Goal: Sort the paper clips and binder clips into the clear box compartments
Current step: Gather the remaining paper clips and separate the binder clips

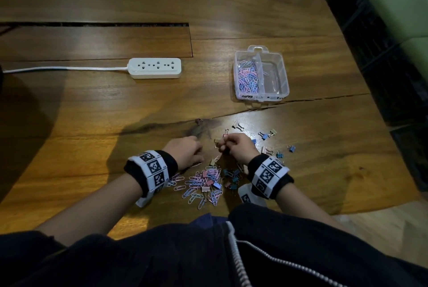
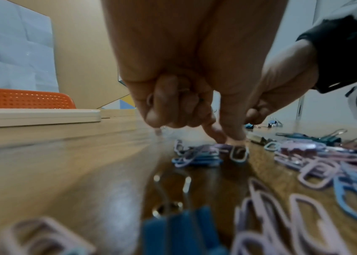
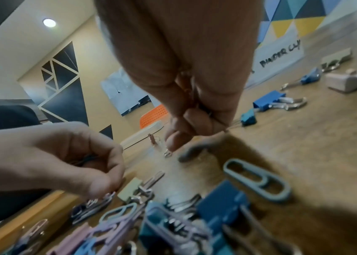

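Note:
The clear box [image 1: 283, 78] stands beyond my hands; its left compartment holds pink and blue paper clips [image 1: 249, 76], its right one is almost bare. A mixed pile of paper clips and binder clips [image 1: 205, 183] lies between my wrists. My left hand [image 1: 187, 151] keeps paper clips in its curled fingers, while its thumb and forefinger [image 2: 227, 139] touch a pale paper clip [image 2: 238, 153] on the table. My right hand [image 1: 231, 145] is curled round binder clips, whose wire handles [image 3: 230, 126] stick out of the fist [image 3: 193, 119].
Loose binder clips [image 1: 266, 134] lie scattered right of my right hand. A white power strip [image 1: 155, 68] with its cord sits at the back left, behind a slot in the wooden table [image 1: 92, 105]. The table's curved edge runs down the right.

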A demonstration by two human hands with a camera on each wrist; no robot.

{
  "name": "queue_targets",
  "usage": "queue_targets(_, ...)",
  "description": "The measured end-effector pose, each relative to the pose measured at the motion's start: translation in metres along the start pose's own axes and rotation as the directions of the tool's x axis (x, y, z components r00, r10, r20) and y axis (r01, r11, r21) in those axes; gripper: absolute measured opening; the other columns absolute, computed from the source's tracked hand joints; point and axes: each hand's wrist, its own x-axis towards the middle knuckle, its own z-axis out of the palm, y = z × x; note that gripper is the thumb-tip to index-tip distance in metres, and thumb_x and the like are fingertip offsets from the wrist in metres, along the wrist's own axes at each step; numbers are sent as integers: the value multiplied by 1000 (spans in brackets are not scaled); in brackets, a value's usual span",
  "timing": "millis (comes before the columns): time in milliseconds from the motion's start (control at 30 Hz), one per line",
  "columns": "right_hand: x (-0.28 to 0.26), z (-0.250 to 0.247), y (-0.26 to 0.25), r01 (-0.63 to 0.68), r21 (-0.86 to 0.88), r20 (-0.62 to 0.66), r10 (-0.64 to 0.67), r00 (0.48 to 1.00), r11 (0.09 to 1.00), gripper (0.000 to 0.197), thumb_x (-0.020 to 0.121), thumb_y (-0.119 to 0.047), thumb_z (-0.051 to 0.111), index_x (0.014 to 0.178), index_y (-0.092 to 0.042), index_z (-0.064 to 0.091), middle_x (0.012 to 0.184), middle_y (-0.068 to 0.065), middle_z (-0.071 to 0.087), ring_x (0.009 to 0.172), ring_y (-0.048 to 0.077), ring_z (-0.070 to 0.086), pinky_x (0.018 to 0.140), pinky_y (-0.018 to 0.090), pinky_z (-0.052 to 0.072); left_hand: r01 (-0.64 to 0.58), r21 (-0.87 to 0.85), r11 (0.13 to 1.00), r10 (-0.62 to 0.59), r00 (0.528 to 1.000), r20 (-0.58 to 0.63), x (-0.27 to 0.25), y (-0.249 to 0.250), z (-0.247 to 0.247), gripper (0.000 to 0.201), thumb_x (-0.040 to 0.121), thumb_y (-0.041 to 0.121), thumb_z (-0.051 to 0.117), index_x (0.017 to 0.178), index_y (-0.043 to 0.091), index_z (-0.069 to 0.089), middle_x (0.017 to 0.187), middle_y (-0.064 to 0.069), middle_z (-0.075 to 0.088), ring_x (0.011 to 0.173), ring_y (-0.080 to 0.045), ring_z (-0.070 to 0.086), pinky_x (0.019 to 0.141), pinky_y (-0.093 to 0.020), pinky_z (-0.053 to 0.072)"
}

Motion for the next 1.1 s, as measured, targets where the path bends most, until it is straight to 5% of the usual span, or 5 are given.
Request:
queue_targets(433, -9, 5, 15, 264, -560, 125, -235, 964, 785, 24, 83, -22, 62, 104, -13, 58, 114, 9, 52, 106, 22, 49, 93, 34, 41, -24, -250, 968, 36, 998, 44, -13, -8, 8, 16, 92, 25, 50, 78, 18, 47, 84, 1, 47, 76, -14, 44, 70, -24, 42)
queue_targets(633, -7, 4, 12, 251, -613, 179, -178, 968, 750, 19, 88, -19, 54, 98, -4, 57, 107, 7, 47, 94, 17, 44, 83, 24, 35, 24, -991, 129, 18, 999, 26, -19, -30, -7, 23, 59, 25, 61, 66, 12, 43, 56, 2, 53, 41, -6, 40, 36, -15, 32)
queue_targets(733, -8, 1, 13, 208, -551, 135, -160, 978, 808, 8, 89, -18, 51, 85, -11, 51, 97, 1, 41, 89, 13, 40, 85, 23, 38, 4, -1000, -10, -12, 1000, 4, -21, -31, -11, 21, 70, 23, 63, 67, 13, 45, 49, 4, 56, 35, -3, 41, 30, -12, 30)
queue_targets(933, -18, -9, 17, 68, 109, 0, -69, 998, 992, 20, 87, -7, 51, 72, -18, 47, 79, -4, 52, 76, 11, 52, 68, 22, 43, 106, -966, 235, -139, 987, 74, -18, -30, -4, 24, 89, -5, 42, 75, 14, 44, 58, 1, 55, 36, -3, 40, 31, -13, 29)
queue_targets(1100, -25, -11, 21, -72, 361, 252, -24, 967, 930, 32, 88, 7, 37, 91, -19, 56, 89, -1, 55, 78, 13, 48, 67, 24, 39, 182, -459, 870, -235, 970, -59, -19, -25, 6, 29, 98, 27, 34, 105, 7, 54, 93, -2, 52, 85, -18, 52, 71, -24, 38)
